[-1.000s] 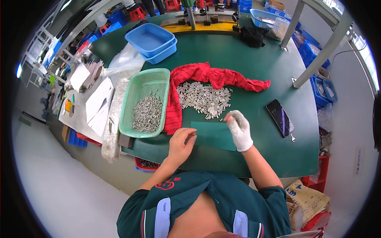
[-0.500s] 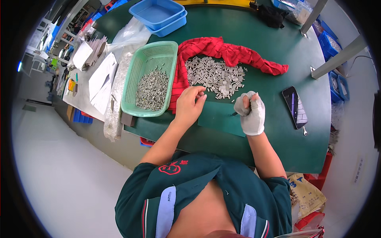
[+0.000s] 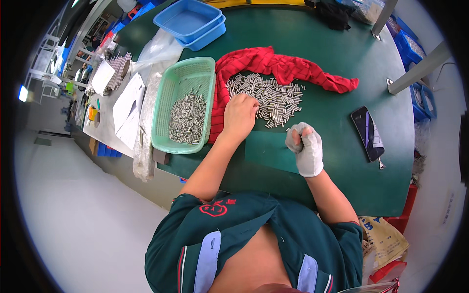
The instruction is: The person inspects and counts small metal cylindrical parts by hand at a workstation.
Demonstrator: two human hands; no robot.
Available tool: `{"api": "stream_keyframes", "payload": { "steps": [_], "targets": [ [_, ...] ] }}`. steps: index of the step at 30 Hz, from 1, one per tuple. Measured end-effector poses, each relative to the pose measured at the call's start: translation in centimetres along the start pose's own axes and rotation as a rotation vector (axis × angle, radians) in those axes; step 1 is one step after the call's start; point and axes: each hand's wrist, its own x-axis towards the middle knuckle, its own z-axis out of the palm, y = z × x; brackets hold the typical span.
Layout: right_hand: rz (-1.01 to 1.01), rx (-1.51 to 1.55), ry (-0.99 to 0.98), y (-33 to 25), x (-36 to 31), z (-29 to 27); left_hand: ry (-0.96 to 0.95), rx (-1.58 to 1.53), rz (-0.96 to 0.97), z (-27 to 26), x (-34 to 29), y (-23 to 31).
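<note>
My bare left hand (image 3: 240,117) reaches to the near left edge of a loose pile of short metal pins (image 3: 278,102). Its fingers are curled together and the tips are partly hidden, so whatever they pinch is too small to make out. To the right, my right hand (image 3: 307,150), in a white glove with bare fingertips, is closed above the table beside a flat green sheet (image 3: 266,151). What lies inside that fist is hidden. A red checked cloth (image 3: 288,66) curves around the pile's far and left sides.
A green mesh basket (image 3: 155,115) of similar pins stands left of the cloth. Stacked blue trays (image 3: 222,31) sit farther back. A phone (image 3: 367,133) lies at right on the green table (image 3: 342,195); metal posts (image 3: 417,73) rise beyond it. Papers (image 3: 128,107) lie far left.
My left hand has moved away from me toward the pin pile, its fingers now curled downward at the pile's edge. The gloved right hand stays closed and has turned slightly. The whole view shifts a little.
</note>
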Motion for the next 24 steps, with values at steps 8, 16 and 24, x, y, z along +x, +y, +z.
{"api": "stream_keyframes", "payload": {
  "steps": [8, 16, 24],
  "targets": [
    [0.012, 0.012, 0.016, 0.1, 0.1, -0.1, -0.075, -0.015, 0.042, 0.5, 0.4, -0.6],
    [0.037, 0.062, 0.037, 0.1, 0.1, -0.2, -0.222, -0.600, -0.246, -1.7, -0.8, 0.5],
    [0.013, 0.000, 0.013, 0.1, 0.0, -0.1, -0.374, -1.345, -0.215, -2.7, -3.3, 1.3]
  ]
}}
